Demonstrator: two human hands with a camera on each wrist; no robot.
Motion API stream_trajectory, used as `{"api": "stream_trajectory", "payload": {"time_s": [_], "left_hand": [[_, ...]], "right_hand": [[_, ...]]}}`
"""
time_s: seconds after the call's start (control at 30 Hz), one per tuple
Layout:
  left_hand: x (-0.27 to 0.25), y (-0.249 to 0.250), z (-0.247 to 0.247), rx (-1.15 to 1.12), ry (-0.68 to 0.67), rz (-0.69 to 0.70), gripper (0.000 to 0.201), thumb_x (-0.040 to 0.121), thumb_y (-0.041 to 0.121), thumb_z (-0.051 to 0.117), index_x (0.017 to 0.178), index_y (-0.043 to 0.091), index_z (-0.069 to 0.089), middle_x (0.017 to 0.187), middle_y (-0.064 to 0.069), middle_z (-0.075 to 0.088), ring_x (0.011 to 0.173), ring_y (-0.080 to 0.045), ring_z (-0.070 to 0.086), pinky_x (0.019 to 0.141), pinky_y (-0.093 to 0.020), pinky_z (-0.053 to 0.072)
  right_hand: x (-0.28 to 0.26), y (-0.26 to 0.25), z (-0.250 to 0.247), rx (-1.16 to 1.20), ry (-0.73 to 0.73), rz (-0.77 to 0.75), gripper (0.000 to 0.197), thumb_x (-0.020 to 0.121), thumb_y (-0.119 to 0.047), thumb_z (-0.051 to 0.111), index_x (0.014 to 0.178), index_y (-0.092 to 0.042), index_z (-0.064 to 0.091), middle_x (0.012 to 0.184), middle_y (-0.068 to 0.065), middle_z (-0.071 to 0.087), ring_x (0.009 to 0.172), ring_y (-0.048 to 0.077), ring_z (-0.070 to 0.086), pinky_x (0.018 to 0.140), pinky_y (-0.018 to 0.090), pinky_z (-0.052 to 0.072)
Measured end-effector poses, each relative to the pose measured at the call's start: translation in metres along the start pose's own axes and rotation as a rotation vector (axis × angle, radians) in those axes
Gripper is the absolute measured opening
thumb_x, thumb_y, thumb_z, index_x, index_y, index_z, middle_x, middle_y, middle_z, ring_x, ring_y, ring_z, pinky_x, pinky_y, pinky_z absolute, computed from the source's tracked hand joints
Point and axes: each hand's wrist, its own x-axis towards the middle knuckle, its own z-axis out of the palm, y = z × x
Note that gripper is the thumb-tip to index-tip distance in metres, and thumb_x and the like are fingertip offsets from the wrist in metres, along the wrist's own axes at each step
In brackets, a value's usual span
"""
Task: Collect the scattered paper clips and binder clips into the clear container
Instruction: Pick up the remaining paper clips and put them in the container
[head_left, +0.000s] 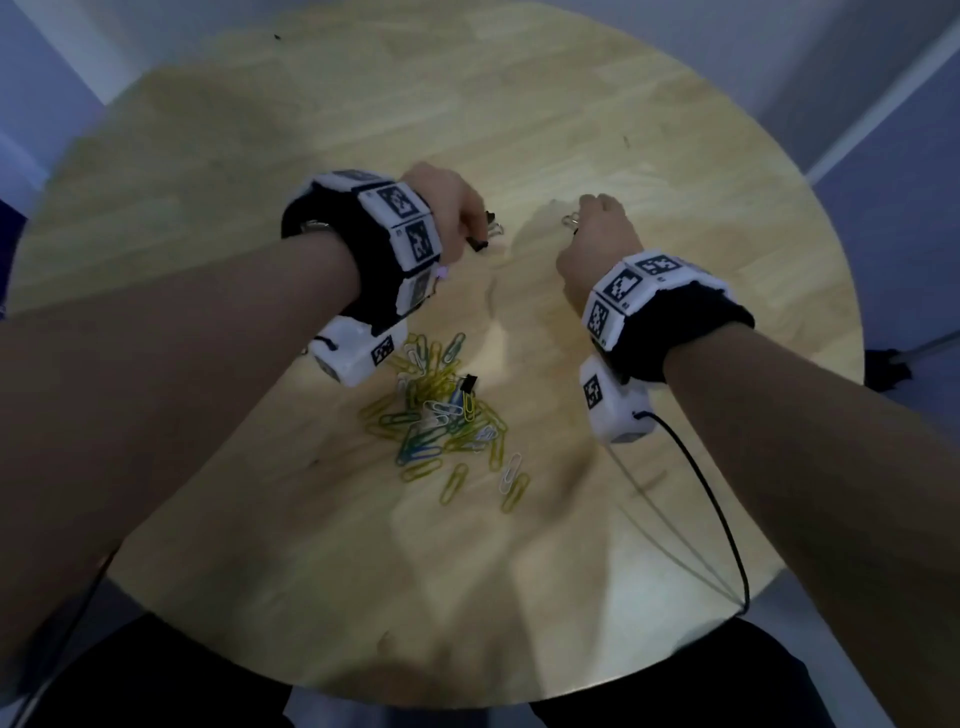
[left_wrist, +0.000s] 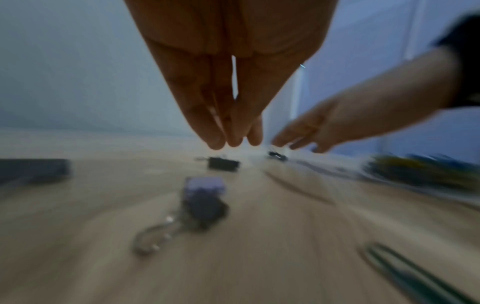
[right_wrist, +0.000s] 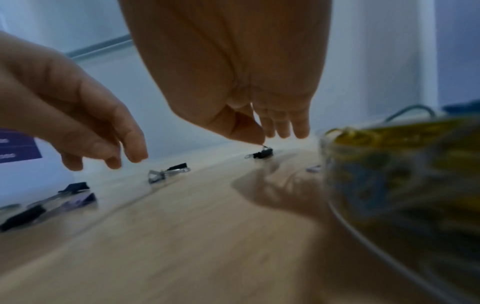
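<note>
My right hand (right_wrist: 261, 142) pinches the wire handle of a small black binder clip (right_wrist: 262, 153) at the table surface; the head view shows that hand (head_left: 582, 218) with silver wire beside it. My left hand (left_wrist: 228, 142) hangs with straight fingers just above another black binder clip (left_wrist: 223, 163) and holds nothing. More binder clips (right_wrist: 168, 171) lie under it. The clear container (right_wrist: 402, 185) with yellow and blue clips stands right of my right wrist, hidden under the forearm in the head view. Several coloured paper clips (head_left: 441, 415) lie piled near me, a binder clip (head_left: 467, 384) among them.
The round wooden table (head_left: 675, 156) ends close behind the hands. A black cable (head_left: 727, 519) trails from my right wrist over the near right edge. A dark flat object (left_wrist: 33, 170) lies at the far left. A blurred binder clip (left_wrist: 202, 209) sits near the left wrist.
</note>
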Motion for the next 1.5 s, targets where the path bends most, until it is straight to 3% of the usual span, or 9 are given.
{"api": "stream_trajectory", "payload": {"time_s": [0.17,0.3,0.5,0.6,0.8,1.0,1.17,1.33,1.5], "left_hand": [[0.003,0.011,0.015,0.159,-0.149,0.052,0.046,0.095,0.005,0.043,0.139,0.020,0.046,0.146,-0.004,0.043,0.131,-0.026,0.045,0.106,-0.034,0.039],[-0.022,-0.003,0.002,0.070,0.040,0.010,0.035,0.095,0.009,0.045,0.126,0.016,0.060,0.136,-0.007,0.056,0.124,-0.025,0.052,0.103,-0.029,0.038],[-0.067,-0.023,0.024,0.088,-0.161,0.072,0.043,0.095,0.006,0.042,0.135,0.020,0.050,0.148,-0.001,0.042,0.135,-0.022,0.041,0.113,-0.031,0.030],[-0.085,-0.025,0.028,-0.050,-0.044,0.062,0.047,0.093,0.001,0.042,0.136,0.021,0.048,0.149,0.002,0.039,0.138,-0.018,0.036,0.114,-0.027,0.026],[-0.111,-0.025,0.033,-0.073,-0.043,-0.110,0.036,0.095,0.009,0.043,0.125,0.019,0.060,0.133,-0.005,0.057,0.121,-0.024,0.054,0.101,-0.030,0.042],[-0.128,-0.020,0.055,-0.049,-0.057,0.034,0.038,0.092,0.007,0.046,0.125,0.019,0.060,0.131,-0.003,0.056,0.120,-0.022,0.052,0.098,-0.025,0.039],[-0.118,-0.029,0.044,-0.174,0.110,-0.112,0.040,0.093,0.005,0.042,0.128,0.016,0.058,0.133,-0.008,0.055,0.123,-0.026,0.051,0.101,-0.028,0.039],[-0.097,-0.026,0.051,-0.056,-0.026,-0.120,0.048,0.091,0.003,0.047,0.138,0.013,0.046,0.140,-0.013,0.040,0.130,-0.029,0.039,0.102,-0.030,0.035],[-0.108,-0.014,0.058,-0.078,-0.100,0.024,0.041,0.094,0.011,0.044,0.134,0.018,0.050,0.131,-0.007,0.048,0.122,-0.025,0.047,0.103,-0.033,0.040]], "right_hand": [[-0.004,-0.012,0.001,-0.020,-0.196,-0.129,0.053,0.092,-0.001,0.040,0.144,-0.004,0.029,0.157,0.007,0.015,0.140,0.023,0.028,0.109,0.028,0.028],[-0.031,-0.020,0.004,0.089,-0.206,-0.189,0.058,0.087,0.002,0.040,0.143,-0.009,0.031,0.155,0.008,0.018,0.137,0.027,0.034,0.107,0.030,0.033],[-0.095,-0.006,-0.009,0.008,-0.320,-0.229,0.061,0.078,-0.020,0.068,0.135,-0.019,0.045,0.132,0.006,0.043,0.118,0.022,0.051,0.098,0.029,0.044],[-0.122,0.009,-0.008,0.027,-0.417,-0.230,0.074,0.068,-0.030,0.079,0.133,-0.022,0.045,0.123,0.002,0.046,0.100,0.014,0.054,0.088,0.022,0.042],[-0.127,-0.006,0.025,0.166,-0.257,-0.312,0.029,0.089,-0.027,0.059,0.116,-0.018,0.063,0.113,0.009,0.054,0.088,0.014,0.051,0.078,0.019,0.034],[-0.104,-0.023,0.037,0.122,-0.203,-0.274,0.017,0.084,-0.023,0.065,0.096,-0.012,0.067,0.098,0.009,0.056,0.094,0.025,0.058,0.075,0.026,0.042],[-0.091,-0.010,0.020,0.233,-0.054,-0.148,0.017,0.085,-0.025,0.062,0.094,-0.012,0.068,0.082,0.002,0.061,0.080,0.019,0.059,0.069,0.022,0.039],[-0.080,-0.005,0.011,0.161,-0.116,-0.052,0.052,0.082,-0.031,0.065,0.126,-0.008,0.049,0.119,0.013,0.056,0.109,0.027,0.054,0.088,0.032,0.044],[-0.121,0.019,-0.001,0.129,-0.432,-0.179,0.107,0.047,-0.029,0.091,0.138,-0.024,0.033,0.113,0.001,0.050,0.084,0.010,0.051,0.075,0.023,0.043]]}}
